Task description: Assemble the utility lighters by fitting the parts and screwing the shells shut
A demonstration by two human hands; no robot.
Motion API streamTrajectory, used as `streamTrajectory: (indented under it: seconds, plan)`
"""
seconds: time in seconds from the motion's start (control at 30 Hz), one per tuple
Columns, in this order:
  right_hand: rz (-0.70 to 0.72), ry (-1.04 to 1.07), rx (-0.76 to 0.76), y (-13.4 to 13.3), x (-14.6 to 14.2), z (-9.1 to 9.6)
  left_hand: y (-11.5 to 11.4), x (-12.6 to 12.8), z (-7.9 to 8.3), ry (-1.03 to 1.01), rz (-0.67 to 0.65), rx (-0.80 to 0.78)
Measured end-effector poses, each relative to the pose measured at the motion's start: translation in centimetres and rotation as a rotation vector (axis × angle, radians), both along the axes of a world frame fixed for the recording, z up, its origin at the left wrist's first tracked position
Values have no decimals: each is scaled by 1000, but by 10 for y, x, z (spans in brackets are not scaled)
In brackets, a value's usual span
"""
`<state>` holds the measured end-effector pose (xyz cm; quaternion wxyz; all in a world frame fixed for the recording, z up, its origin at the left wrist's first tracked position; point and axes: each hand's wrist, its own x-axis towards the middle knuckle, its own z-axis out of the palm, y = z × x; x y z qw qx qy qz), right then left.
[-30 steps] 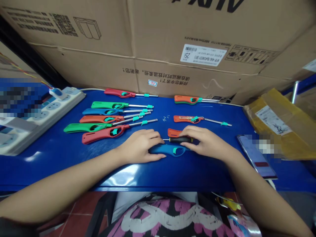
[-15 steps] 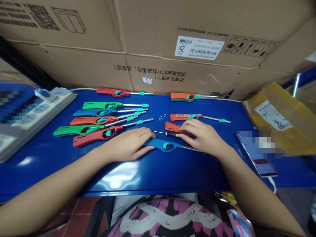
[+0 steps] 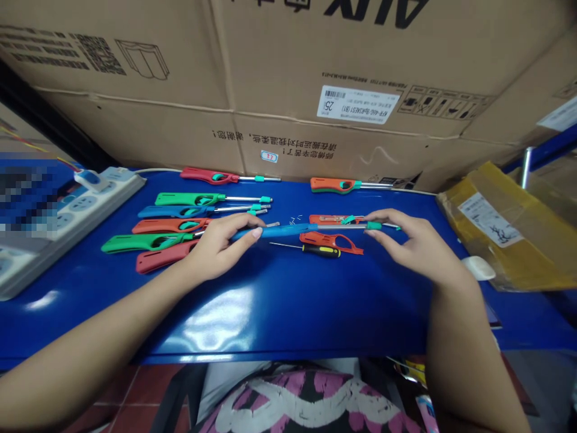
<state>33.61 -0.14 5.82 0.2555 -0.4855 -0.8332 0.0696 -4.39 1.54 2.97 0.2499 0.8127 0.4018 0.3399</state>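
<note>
A blue gas lighter point(image 3: 288, 231) with a metal tube is held level above the table, seen edge-on. My left hand point(image 3: 223, 243) is closed on the end of its handle. At the other end, the thumb and fingers of my right hand point(image 3: 406, 240) pinch the tube near its green tip piece. Behind and below the lighter lie an opened orange lighter half point(image 3: 322, 219) with parts in it and an empty orange shell half point(image 3: 324, 240). A black and yellow screwdriver point(image 3: 321, 250) rests just in front. Several small screws point(image 3: 295, 220) are scattered beyond the lighter.
Several lighters in red, green point(image 3: 144, 242), blue and orange lie at left; an assembled orange one point(image 3: 333, 185) is at the back. A power strip point(image 3: 72, 210) runs along the left. A large carton point(image 3: 270, 72) walls the back. A yellow-taped package point(image 3: 509, 228) stands right.
The blue lighter has been lifted off the table and turned edge-on. My right hand has moved from the screwdriver to the lighter's tip. The screwdriver now lies free.
</note>
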Motion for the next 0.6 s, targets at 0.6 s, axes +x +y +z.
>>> streamTrajectory:
  seconds: [0.6]
  plan:
    - [358,-194,230,-10,-66,-37,-13,21,-20,-21,-296,-156]
